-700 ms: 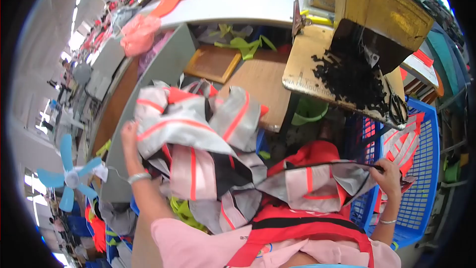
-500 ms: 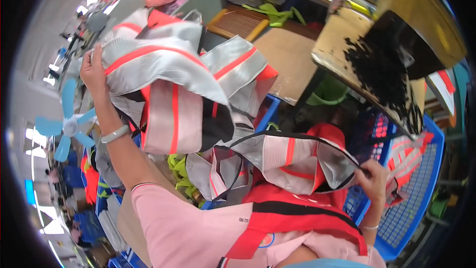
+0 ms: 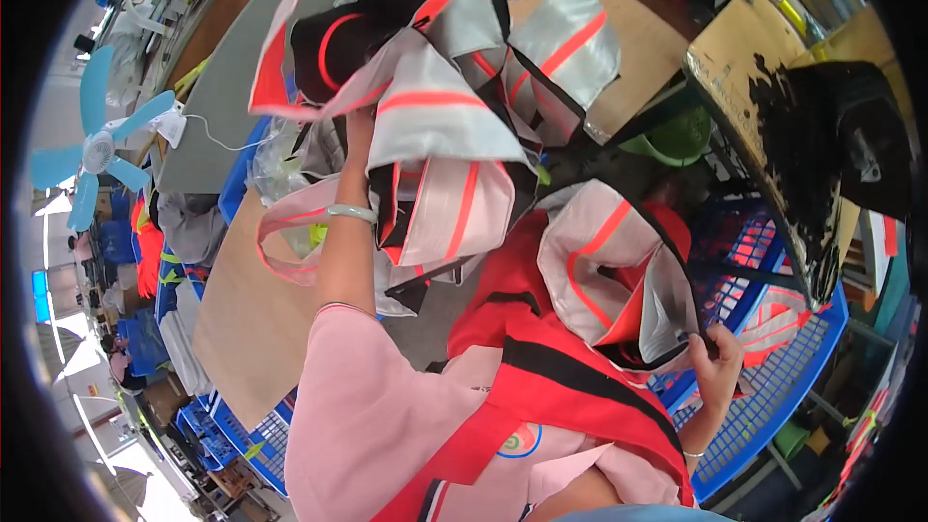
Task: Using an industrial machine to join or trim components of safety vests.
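Note:
A bundle of silver reflective fabric (image 3: 440, 135) with orange stripes and black lining hangs raised in front of me. My left hand (image 3: 360, 133) reaches up into its folds; the fingers are covered, but the cloth hangs from it. Lower right, a silver-and-orange fabric piece (image 3: 604, 251) with black edging curls open like a loop. My right hand (image 3: 715, 367) pinches its black edge between thumb and fingers. Another silver fabric piece (image 3: 570, 34) with an orange stripe spreads beyond the bundle. Below my left forearm loops a pinkish strip (image 3: 280, 242) with orange edging.
To the right, a wooden table (image 3: 739, 68) carries a heap of black strips (image 3: 802, 164). Under it stand a green bucket (image 3: 681, 140) and a blue plastic basket (image 3: 773, 406) with striped fabric. A blue fan (image 3: 99, 153) is at left, beside a grey tabletop (image 3: 227, 106).
My left hand has moved right and in under the cloth, turning the bundle so its black lining shows. The right-hand piece has bunched into a rounder loop. The view has shifted.

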A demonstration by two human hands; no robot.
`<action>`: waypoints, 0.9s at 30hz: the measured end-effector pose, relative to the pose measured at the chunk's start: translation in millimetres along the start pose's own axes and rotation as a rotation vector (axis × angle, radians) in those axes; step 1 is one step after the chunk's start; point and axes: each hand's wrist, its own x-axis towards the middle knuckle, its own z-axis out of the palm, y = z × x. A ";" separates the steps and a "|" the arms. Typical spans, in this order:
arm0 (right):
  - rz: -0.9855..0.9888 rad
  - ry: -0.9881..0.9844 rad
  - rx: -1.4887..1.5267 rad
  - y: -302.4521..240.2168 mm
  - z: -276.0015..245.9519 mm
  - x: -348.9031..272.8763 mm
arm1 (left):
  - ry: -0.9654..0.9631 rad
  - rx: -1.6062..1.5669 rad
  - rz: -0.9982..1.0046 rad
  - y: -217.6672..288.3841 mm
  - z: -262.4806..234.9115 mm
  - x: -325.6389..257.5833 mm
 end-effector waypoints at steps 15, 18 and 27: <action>0.146 0.027 -0.066 -0.8 0.0 6.0 | 0.048 0.220 0.372 91.1 8.5 38.1; 0.152 0.029 -0.081 -10.4 2.5 9.4 | 0.094 -0.201 0.415 100.1 29.9 52.4; 0.134 0.027 -0.101 -18.7 -0.2 4.1 | -0.167 -0.201 0.048 104.6 5.4 67.1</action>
